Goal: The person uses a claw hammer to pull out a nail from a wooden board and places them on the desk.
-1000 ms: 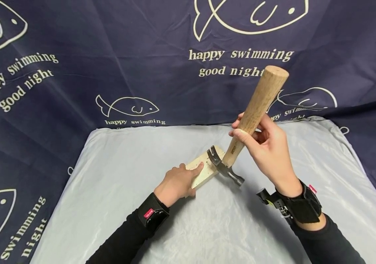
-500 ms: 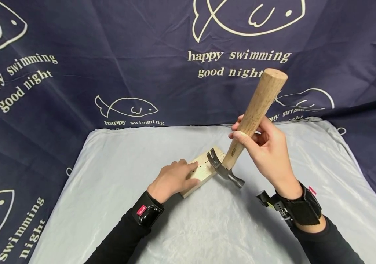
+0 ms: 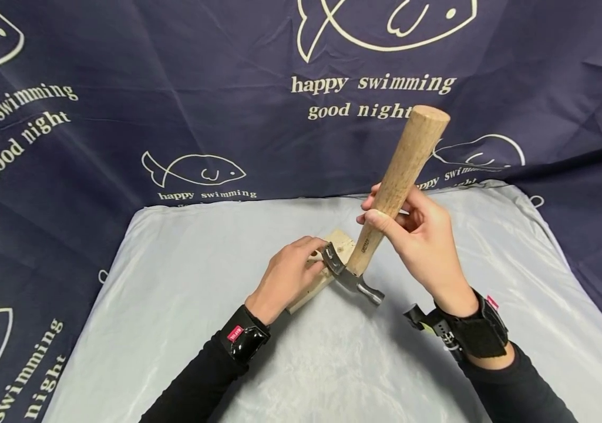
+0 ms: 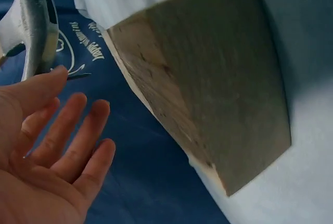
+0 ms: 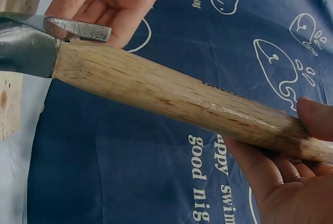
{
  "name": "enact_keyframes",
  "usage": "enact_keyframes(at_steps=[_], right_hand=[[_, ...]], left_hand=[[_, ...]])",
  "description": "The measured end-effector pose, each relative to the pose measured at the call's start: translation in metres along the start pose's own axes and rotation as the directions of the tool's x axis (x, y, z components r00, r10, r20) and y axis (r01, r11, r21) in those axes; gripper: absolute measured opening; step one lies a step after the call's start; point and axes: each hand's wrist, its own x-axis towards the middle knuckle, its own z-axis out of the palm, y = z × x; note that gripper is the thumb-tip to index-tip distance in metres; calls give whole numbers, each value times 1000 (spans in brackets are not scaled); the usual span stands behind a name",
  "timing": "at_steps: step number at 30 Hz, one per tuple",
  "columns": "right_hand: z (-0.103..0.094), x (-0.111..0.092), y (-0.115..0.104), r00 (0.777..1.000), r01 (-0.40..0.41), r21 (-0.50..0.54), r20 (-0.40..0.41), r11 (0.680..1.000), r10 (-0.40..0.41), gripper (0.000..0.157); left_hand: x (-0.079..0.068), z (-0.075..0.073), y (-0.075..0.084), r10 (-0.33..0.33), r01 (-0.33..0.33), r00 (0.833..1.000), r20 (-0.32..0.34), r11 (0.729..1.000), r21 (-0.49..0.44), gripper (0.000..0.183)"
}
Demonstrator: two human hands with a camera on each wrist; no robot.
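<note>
My right hand [image 3: 427,241] grips the wooden handle of a claw hammer [image 3: 403,167], butt up and head down over the right side of a pale wooden block [image 3: 340,239]. My left hand [image 3: 287,273] is at the claw, thumb and fingers bent and spread on either side of it. A thin dark nail [image 4: 79,75] shows past the thumb tip in the left wrist view, close to the claw; what holds it is hidden. The block's face bears small holes. In the right wrist view the left hand [image 5: 112,5] lies behind the hammer head.
A light grey cloth [image 3: 200,252] covers the table. A dark blue curtain [image 3: 216,106] with white fish prints rises behind and at both sides. Each wrist wears a black strap [image 3: 245,335].
My left hand first pressed on the block, then slid back along it, and now is lifted to the hammer's claw. The hammer and right hand stay nearly where they were; the view shifts slightly.
</note>
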Motion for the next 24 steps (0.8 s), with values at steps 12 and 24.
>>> enact_keyframes(at_steps=[12,24], right_hand=[[0,1,-1,999,-18,24,31,1000,17,29],[2,-2,0,997,-75,32,25,997,74,30]], left_hand=[[1,-7,-3,18,-23,999,-50,995,-99,7],[4,-31,-12,17,-18,997,-73,1000,-25,13]])
